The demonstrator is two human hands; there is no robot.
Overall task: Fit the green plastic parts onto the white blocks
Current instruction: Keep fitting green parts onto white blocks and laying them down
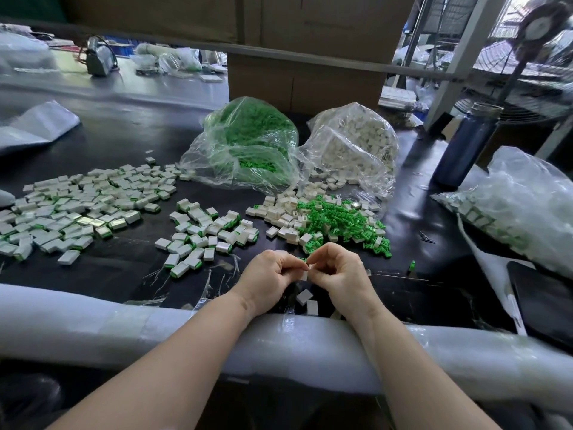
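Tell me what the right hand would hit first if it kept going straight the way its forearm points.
Probably the mixed pile of loose green parts and white blocks just beyond the right hand; past that, the bag of green parts. Depth is hard to judge from this one view.

Two bare forearms rise from below the padded white table edge (124, 324). The left hand (268, 276) and right hand (336, 271) wear no gloves, rings or watch. No sleeve reaches either wrist; fingernails look short and unpainted.
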